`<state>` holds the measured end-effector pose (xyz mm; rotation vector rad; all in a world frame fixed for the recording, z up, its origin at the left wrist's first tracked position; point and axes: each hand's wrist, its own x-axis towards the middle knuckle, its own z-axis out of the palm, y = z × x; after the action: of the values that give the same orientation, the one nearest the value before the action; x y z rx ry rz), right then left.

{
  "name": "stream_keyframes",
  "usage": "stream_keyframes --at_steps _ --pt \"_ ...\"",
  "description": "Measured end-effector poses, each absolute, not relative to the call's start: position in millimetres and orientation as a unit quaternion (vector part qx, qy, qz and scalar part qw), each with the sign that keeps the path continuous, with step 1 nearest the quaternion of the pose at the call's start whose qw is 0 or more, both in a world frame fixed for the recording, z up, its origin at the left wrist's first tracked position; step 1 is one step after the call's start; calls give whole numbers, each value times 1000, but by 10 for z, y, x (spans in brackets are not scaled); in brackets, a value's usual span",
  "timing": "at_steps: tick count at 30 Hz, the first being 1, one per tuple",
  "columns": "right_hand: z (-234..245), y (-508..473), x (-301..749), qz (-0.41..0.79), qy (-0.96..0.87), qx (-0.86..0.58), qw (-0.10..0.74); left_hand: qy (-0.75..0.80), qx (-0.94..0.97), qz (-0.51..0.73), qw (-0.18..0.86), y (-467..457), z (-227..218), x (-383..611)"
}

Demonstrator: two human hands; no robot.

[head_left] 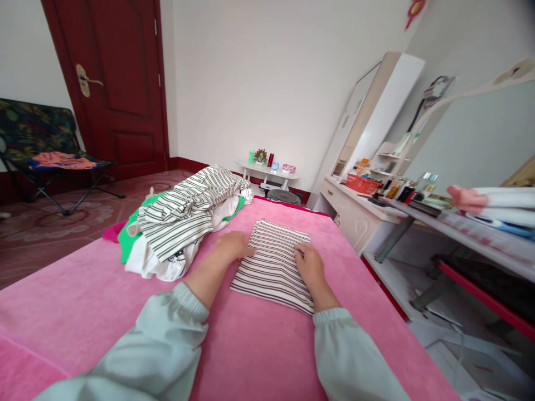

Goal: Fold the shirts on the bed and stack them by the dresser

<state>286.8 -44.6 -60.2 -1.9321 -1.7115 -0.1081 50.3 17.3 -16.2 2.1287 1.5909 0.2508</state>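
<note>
A folded white cloth with black stripes (273,262) lies flat on the pink bed cover (251,345). My left hand (233,245) rests on its left edge, fingers flat and stretched out. My right hand (310,263) presses on its right side, fingers curled down onto the fabric. Both arms wear pale green sleeves. To the left, a heap of unfolded clothes (184,220) with striped, white and green pieces sits apart from the folded one.
A white dressing table (355,214) with bottles and a red basket (363,182) stands right of the bed. A small white shelf (267,170) is by the far wall. A folding chair (45,153) and a dark red door (112,83) are at the left.
</note>
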Motion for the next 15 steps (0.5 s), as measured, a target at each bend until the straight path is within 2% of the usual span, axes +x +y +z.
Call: stream_keyframes --at_steps 3,5,8,11,15 --pt "-548 -373 2786 15 -649 -697 304 454 809 29 372 144 -100 484" --pt "-437 -292 2716 54 -654 -704 273 370 838 52 397 96 -68 550" --pt "-157 -144 2584 78 -660 -723 189 312 870 123 361 -27 -7 727" --pt "114 27 2420 76 -663 -737 108 320 888 166 287 -205 35 912" --pt "204 242 2220 37 -671 -739 45 327 903 165 225 -438 24 1078"
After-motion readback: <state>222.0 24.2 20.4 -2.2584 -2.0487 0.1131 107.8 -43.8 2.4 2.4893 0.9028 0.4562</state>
